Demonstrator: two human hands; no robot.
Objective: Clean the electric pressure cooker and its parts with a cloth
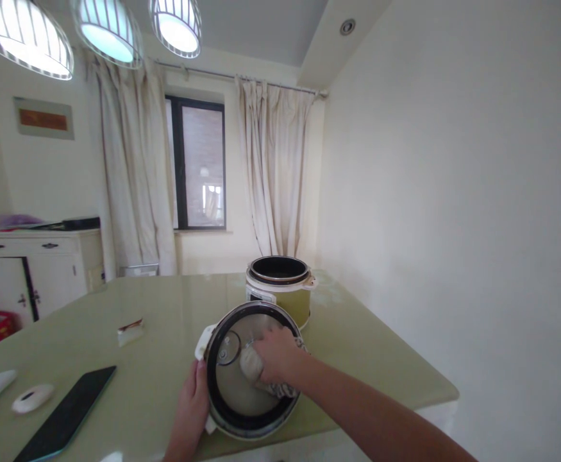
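A round pressure cooker lid [234,388] is tipped up near the table's front edge, its metal underside and black sealing ring facing me. My left hand [194,394] grips the lid's left rim, just below a white handle tab. Pressed against the lid's inner face, my right hand [280,353] is closed on a bunched pale cloth [251,364] with a patterned part hanging below. Right behind the lid stands the cooker body [295,301], white and gold, its dark inner pot uncovered.
On the green table [174,321] at the left lie a dark phone-like slab [68,410], a white oval case [33,398] and a small clear packet [131,332]. A white cabinet [63,256] stands beyond. A wall runs along the right.
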